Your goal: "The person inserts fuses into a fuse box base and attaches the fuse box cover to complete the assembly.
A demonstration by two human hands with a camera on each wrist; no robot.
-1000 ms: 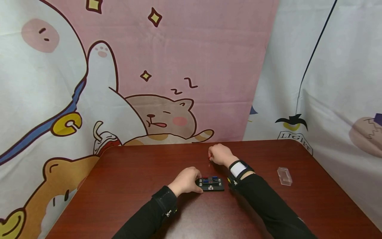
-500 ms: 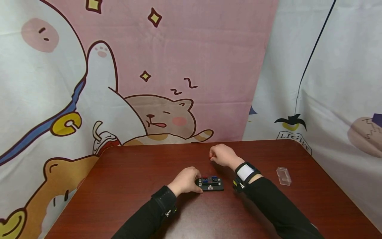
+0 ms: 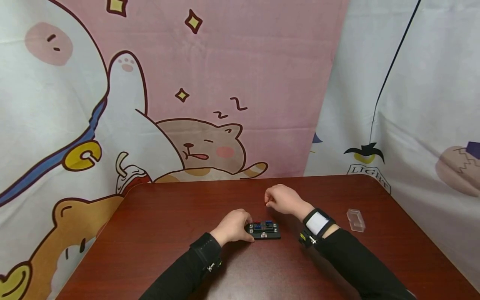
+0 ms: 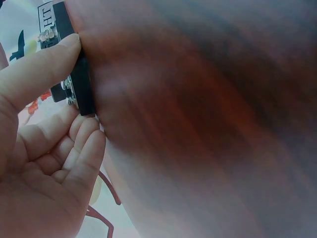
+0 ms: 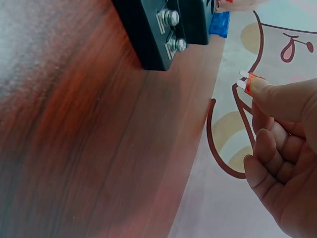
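A small black fuse block (image 3: 269, 236) with metal screw terminals lies on the table, and my left hand (image 3: 233, 226) grips its left end. The left wrist view has the thumb (image 4: 64, 49) along the block's side, with the other fingers curled below its end. Blue and red blade fuses sit on top of the block; one blue fuse (image 5: 219, 25) shows at its edge in the right wrist view. Beyond the block and to its right, my right hand (image 3: 286, 200) pinches an orange-red blade fuse (image 5: 250, 85) between thumb and forefinger, its metal prongs pointing away from the fingertips.
A clear plastic cover (image 3: 356, 220) lies on the reddish-brown wooden table (image 3: 168, 250), right of my right hand. A printed cartoon cloth (image 3: 262, 83) hangs behind the table's far edge. Straps with small devices go round both wrists.
My right hand has shifted slightly right and a little nearer, its forearm swinging right, still pinching the blade fuse. The left hand and the fuse block hold their place.
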